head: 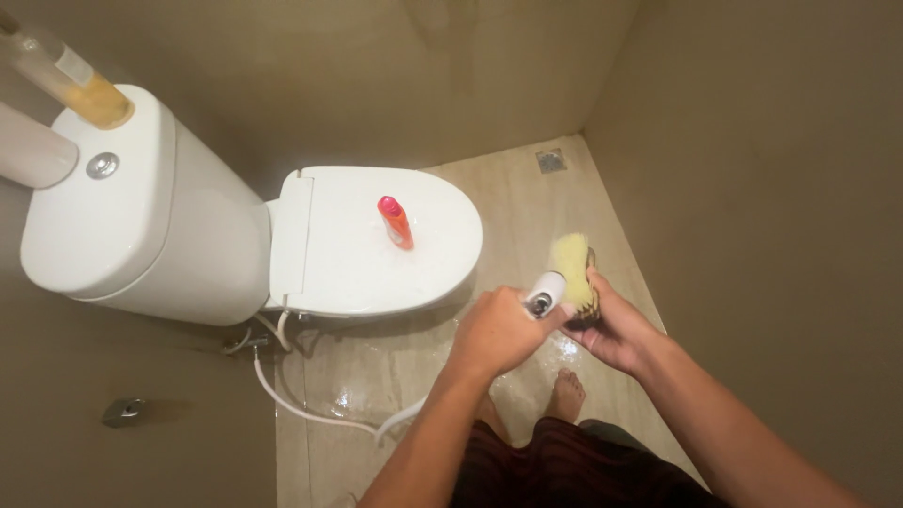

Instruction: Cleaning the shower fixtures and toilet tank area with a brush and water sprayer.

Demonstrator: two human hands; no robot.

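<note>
Our left hand clamps the white bidet sprayer, nozzle at the yellow scrub brush — gripped in our right hand at four o'clock from the closed toilet lid, orange bottle on top.

Bare forearms, no sleeves; dark red-striped shorts; bare feet.

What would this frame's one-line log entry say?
left hand: grips sprayer | right hand: holds yellow sponge | sprayer aimed at sponge | bottle on shut toilet lid | floor wet
</note>
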